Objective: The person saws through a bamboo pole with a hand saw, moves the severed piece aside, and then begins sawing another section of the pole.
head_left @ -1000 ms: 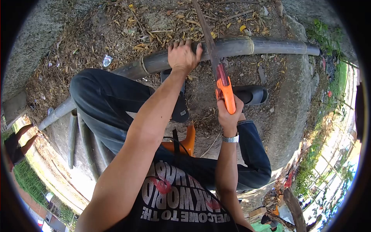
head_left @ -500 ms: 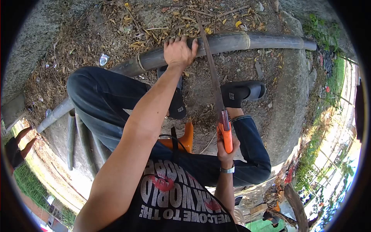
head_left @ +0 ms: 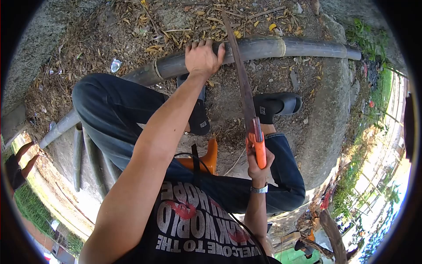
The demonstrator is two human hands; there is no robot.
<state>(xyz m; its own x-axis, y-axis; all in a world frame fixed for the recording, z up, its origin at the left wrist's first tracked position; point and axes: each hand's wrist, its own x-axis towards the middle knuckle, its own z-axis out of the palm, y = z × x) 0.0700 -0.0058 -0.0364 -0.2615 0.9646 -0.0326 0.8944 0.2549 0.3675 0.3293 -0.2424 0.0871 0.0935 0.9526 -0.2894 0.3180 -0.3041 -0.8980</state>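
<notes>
A long grey-green bamboo pole [head_left: 259, 49] lies across the ground ahead of me, curving down to the left behind my knee. My left hand [head_left: 203, 58] presses on it from above, fingers wrapped over its far side. In my right hand [head_left: 259, 163], closed and low near my knee, is the orange handle of a hand saw [head_left: 243, 83]. The saw's long dark blade crosses the pole just right of my left hand, its tip reaching past the far side. Whether the teeth have cut into the bamboo cannot be made out.
More bamboo poles [head_left: 78, 158] lie at the left by my knee. An orange plastic piece [head_left: 210, 158] shows beneath me. Dry leaves [head_left: 154, 48] litter the ground, and a concrete ledge [head_left: 325, 101] runs along the right. Part of another person [head_left: 304, 247] appears at the lower right.
My right hand and the saw handle have moved a little forward, toward the pole. My left hand stays at the same place on the bamboo.
</notes>
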